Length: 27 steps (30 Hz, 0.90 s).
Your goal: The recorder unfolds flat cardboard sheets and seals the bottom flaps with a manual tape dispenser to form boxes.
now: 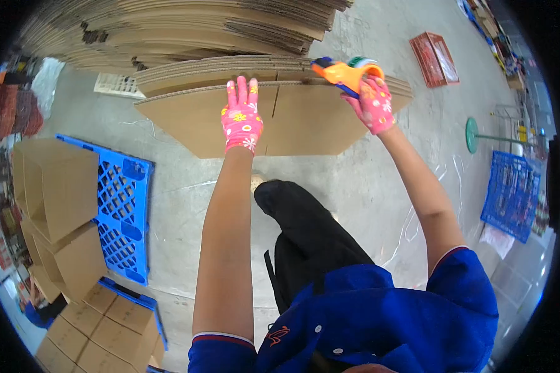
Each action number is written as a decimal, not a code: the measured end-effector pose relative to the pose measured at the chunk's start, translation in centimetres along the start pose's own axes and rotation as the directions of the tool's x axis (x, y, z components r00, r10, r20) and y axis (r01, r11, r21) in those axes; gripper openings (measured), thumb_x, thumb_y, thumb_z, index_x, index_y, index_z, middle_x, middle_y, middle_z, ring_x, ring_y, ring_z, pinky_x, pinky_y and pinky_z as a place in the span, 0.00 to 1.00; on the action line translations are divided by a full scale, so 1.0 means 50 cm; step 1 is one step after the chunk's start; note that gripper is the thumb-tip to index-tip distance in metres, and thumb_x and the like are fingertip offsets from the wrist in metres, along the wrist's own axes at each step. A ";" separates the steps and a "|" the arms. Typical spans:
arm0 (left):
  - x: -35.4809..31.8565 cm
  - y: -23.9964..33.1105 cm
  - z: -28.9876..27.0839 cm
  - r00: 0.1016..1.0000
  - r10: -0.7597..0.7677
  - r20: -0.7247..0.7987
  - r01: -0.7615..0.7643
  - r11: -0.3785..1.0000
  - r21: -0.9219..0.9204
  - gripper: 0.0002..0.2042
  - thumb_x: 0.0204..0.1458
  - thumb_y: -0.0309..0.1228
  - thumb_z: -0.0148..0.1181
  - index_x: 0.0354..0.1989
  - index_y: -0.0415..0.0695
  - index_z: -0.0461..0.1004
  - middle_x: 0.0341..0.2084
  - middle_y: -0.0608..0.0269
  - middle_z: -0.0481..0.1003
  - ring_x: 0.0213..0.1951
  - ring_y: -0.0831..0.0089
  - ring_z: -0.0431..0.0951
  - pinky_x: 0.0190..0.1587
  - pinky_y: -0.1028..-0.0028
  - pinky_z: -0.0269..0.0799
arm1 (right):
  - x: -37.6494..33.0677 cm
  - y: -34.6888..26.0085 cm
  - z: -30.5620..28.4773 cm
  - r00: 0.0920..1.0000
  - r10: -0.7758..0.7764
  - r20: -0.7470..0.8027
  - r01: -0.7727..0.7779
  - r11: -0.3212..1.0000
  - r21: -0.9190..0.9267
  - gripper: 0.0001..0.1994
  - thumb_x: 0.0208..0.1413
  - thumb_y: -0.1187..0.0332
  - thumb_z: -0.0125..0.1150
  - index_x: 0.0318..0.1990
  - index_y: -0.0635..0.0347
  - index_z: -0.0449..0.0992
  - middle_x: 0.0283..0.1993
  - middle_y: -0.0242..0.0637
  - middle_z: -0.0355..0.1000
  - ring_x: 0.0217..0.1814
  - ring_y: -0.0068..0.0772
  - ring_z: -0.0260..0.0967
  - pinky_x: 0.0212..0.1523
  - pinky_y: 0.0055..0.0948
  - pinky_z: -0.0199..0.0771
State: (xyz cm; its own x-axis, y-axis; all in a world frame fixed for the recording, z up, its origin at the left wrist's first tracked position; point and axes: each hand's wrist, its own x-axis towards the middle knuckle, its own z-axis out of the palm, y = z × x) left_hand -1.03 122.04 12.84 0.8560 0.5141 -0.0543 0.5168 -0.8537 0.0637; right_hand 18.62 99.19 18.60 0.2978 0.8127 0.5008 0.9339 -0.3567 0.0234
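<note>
My left hand, in a pink flowered glove, lies against the front flattened cardboard box. Its fingers are stretched out and apart, with the tips reaching past the box's upper edge. My right hand, in a matching glove, grips an orange tape dispenser with dark blue parts and a green-edged roll. The dispenser is over the right part of the upper edge of the front flattened boxes. Several more flattened boxes stand right behind the front one.
A big stack of flattened cardboard is at the far left. On the left are blue pallets, open boxes and closed boxes. To the right are a red crate, a green round-based stand and a blue crate.
</note>
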 end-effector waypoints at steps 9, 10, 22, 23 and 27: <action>-0.054 0.034 -0.038 0.971 -0.222 -0.086 0.221 0.975 -0.024 0.41 0.44 0.31 0.57 0.68 0.57 0.44 0.68 0.61 0.42 0.68 0.60 0.46 0.56 0.60 0.63 | 0.071 0.022 0.095 0.925 -0.205 0.319 0.144 0.968 0.206 0.24 0.49 0.48 0.59 0.40 0.63 0.73 0.30 0.46 0.71 0.41 0.49 0.66 0.47 0.42 0.65; -0.066 0.031 -0.031 0.974 -0.216 -0.073 0.217 0.976 0.015 0.40 0.44 0.31 0.57 0.68 0.56 0.45 0.68 0.61 0.42 0.68 0.60 0.46 0.58 0.60 0.60 | 0.066 0.014 0.093 0.909 -0.171 0.380 0.087 0.970 0.229 0.27 0.49 0.45 0.57 0.39 0.64 0.73 0.32 0.49 0.71 0.40 0.51 0.67 0.45 0.44 0.65; -0.215 0.212 -0.020 0.958 -0.242 -0.154 0.205 0.953 -0.225 0.34 0.42 0.29 0.57 0.63 0.56 0.59 0.64 0.59 0.53 0.65 0.61 0.52 0.66 0.58 0.45 | 0.020 -0.057 0.039 0.632 -0.038 0.774 -0.364 0.867 0.340 0.43 0.43 0.31 0.53 0.48 0.69 0.68 0.41 0.52 0.72 0.45 0.53 0.68 0.50 0.43 0.61; -0.220 0.226 -0.020 0.954 -0.284 -0.099 0.258 0.942 -0.214 0.33 0.42 0.29 0.57 0.62 0.56 0.59 0.64 0.60 0.54 0.65 0.61 0.53 0.66 0.58 0.45 | 0.007 -0.051 0.044 0.628 -0.049 0.776 -0.358 0.868 0.345 0.43 0.43 0.31 0.53 0.48 0.69 0.68 0.41 0.52 0.72 0.45 0.53 0.68 0.50 0.43 0.61; -0.318 0.245 0.080 0.951 -0.309 0.027 0.309 0.951 0.012 0.29 0.41 0.27 0.57 0.58 0.49 0.63 0.62 0.59 0.58 0.64 0.59 0.56 0.65 0.54 0.46 | -0.008 -0.073 0.054 0.622 -0.016 0.783 -0.429 0.829 0.358 0.37 0.44 0.36 0.57 0.45 0.67 0.69 0.35 0.52 0.73 0.45 0.52 0.69 0.47 0.42 0.64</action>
State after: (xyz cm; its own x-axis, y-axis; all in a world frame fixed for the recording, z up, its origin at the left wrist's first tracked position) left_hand -8.36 103.07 10.51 0.6537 0.7504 -0.0980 0.7557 -0.6542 0.0320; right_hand 15.62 101.43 15.99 0.3247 0.8721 -0.3661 0.7177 -0.4792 -0.5052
